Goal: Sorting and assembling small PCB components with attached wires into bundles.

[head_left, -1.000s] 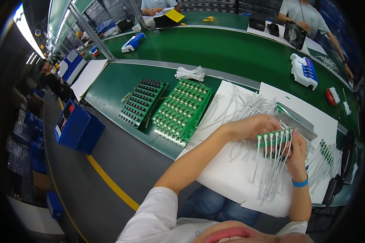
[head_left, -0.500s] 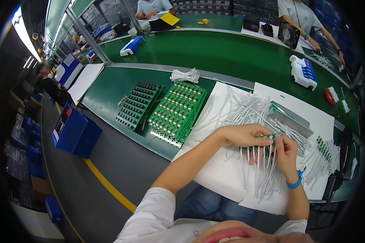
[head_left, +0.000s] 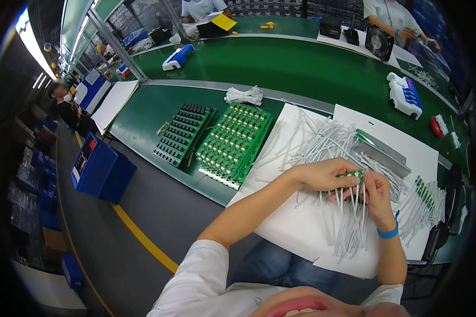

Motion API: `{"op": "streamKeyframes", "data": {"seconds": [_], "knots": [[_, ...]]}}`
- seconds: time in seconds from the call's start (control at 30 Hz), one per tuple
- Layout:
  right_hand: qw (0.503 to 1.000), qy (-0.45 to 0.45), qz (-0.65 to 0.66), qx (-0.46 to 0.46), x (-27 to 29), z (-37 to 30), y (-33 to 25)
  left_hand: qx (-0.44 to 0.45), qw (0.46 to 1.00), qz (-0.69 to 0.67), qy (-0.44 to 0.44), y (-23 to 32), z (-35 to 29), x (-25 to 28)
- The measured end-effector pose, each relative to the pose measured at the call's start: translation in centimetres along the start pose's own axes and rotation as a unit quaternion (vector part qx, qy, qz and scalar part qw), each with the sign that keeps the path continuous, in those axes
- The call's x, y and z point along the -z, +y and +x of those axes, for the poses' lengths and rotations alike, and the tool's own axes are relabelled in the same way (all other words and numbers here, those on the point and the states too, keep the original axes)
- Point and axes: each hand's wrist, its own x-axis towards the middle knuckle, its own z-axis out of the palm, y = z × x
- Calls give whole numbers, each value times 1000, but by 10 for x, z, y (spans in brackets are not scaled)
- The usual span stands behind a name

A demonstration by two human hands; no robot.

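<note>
The left hand [head_left: 330, 175] pinches a narrow green circuit strip [head_left: 357, 173] between thumb and fingers; the right hand [head_left: 376, 194] pinches at its right end, its exact hold partly hidden. The strip is raised over the white sheet [head_left: 285, 222], its long axis running left to right and the right end tipped slightly toward the sheet's far edge. White cables [head_left: 349, 232] hang from it toward the sheet's near edge. Beyond the hands lie a loose cable heap [head_left: 322, 142] and a metal channel [head_left: 385, 153]; a cabled batch of strips [head_left: 424, 195] lies near the sheet's right edge. Left of the sheet, the green workbench [head_left: 135, 119] carries stacked green boards [head_left: 234, 142]. A blue bin [head_left: 103, 169] stands beside its near edge, by a yellow floor line [head_left: 143, 239]. Co-workers [head_left: 390, 18] sit beyond the far edge.
</note>
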Motion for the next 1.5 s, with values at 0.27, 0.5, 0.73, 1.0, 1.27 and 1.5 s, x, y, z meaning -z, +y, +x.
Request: {"op": "streamKeyframes", "data": {"seconds": [0.27,0.5,0.73,1.0,1.27,1.5], "knots": [[997,28,63,-41,13,-2,7,24,1000,2,4,-6,11,7],[995,94,7,27,42,-14,-39,15,991,-122,45,19,-9,29],[979,101,-178,7,50,-33,-2,41,993,-109,1,19,-10,19],[880,171,-437,78,24,-39,-19,59,997,-52,-19,10,-7,18],[915,81,-377,117,-4,-24,-24,41,997,-72,-10,-8,2,9],[965,65,-251,44,5,-20,6,22,1000,-13,-7,-17,7,5]]}}
